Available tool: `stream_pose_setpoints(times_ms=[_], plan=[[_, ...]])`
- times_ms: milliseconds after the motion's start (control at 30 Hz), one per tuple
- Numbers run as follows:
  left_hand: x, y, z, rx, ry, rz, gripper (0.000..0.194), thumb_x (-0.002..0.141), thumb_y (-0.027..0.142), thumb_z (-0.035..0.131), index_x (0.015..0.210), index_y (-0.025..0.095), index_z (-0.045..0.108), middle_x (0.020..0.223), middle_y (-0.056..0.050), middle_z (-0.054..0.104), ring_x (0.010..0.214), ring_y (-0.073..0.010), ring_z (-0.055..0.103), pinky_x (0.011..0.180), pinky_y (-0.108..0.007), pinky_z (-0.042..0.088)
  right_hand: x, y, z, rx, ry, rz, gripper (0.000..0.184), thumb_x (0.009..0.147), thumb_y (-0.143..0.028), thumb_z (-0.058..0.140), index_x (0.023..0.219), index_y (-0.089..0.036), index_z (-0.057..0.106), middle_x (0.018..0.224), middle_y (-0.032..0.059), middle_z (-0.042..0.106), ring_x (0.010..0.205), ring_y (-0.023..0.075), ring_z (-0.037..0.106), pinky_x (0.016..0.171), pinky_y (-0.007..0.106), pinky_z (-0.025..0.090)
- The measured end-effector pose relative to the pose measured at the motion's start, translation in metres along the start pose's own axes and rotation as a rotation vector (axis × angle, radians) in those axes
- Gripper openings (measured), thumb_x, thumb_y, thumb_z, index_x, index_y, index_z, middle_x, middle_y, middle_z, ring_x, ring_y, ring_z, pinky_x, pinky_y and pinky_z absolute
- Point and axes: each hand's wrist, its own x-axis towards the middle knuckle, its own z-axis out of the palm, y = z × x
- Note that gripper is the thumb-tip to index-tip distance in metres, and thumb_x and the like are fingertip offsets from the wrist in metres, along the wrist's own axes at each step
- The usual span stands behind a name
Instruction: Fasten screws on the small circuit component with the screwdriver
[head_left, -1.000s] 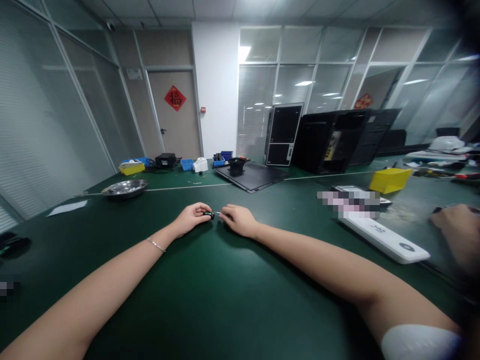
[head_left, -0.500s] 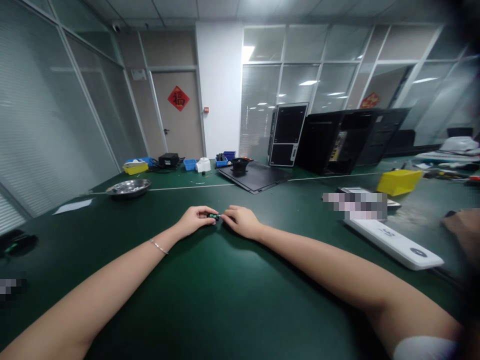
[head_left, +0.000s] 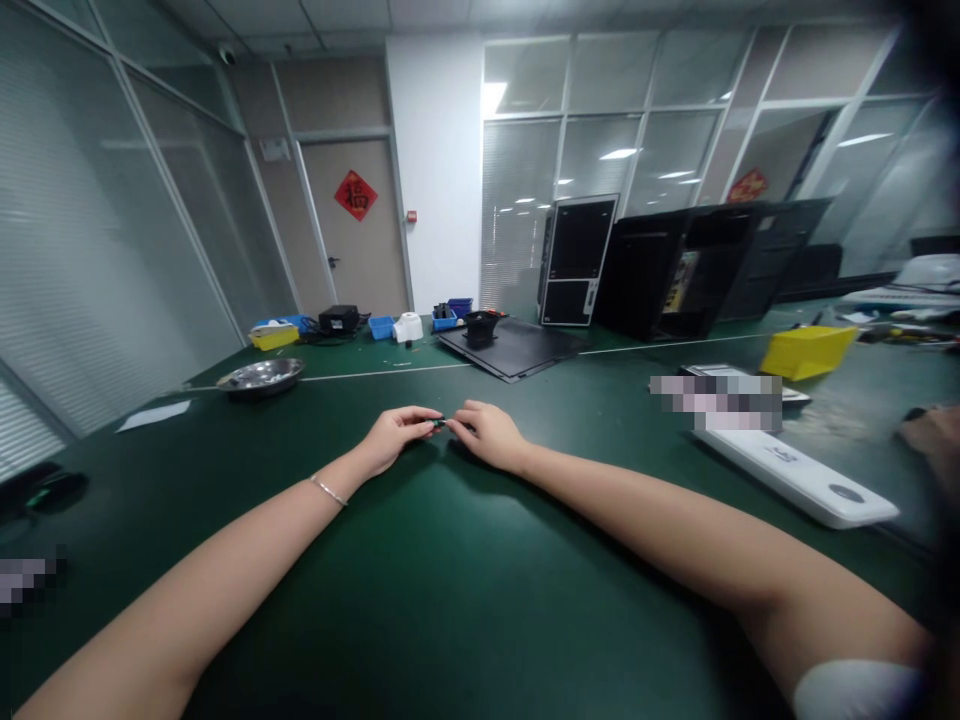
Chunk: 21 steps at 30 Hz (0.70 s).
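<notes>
Both my arms stretch far out over the green table (head_left: 450, 580). My left hand (head_left: 394, 436), a thin bracelet on its wrist, pinches a small black part (head_left: 439, 424) at its fingertips. My right hand (head_left: 487, 434) meets it from the right, fingers curled and pinched against the same small part. The two hands touch at the fingertips and rest on the table top. Most of the part is hidden by my fingers.
A steel bowl (head_left: 260, 376) and a white sheet (head_left: 156, 415) lie at the left. A long white device (head_left: 795, 476) and a yellow bin (head_left: 808, 351) sit at the right. Black computer cases (head_left: 660, 270), a flat black panel (head_left: 514, 348) and small blue bins (head_left: 450, 315) stand farther back. Another person's hand (head_left: 930, 432) shows at the right edge.
My hands have closed together, so less of the small black part shows between them. The view has tilted slightly; the other person's hand has drawn back toward the right edge.
</notes>
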Motion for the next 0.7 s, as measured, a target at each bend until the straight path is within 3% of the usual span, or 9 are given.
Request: stream_pose_setpoints(times_ms=[700], plan=[[-0.0008,0.0025,0.0,0.083,-0.037,-0.019,0.042,0.063,0.033,0.085,0.098,0.012,0.075,0.09,-0.01,0.076,0.084,-0.0203,0.069,0.086,-0.036,0.051,-0.0003,0.006,0.0037,0.104,-0.024,-0.081,0.031,0.098,-0.034,0.047,0.088,-0.018,0.071,0.084,0.0038,0.06,0.078,0.0139,0.055,0.07,0.024,0.036]])
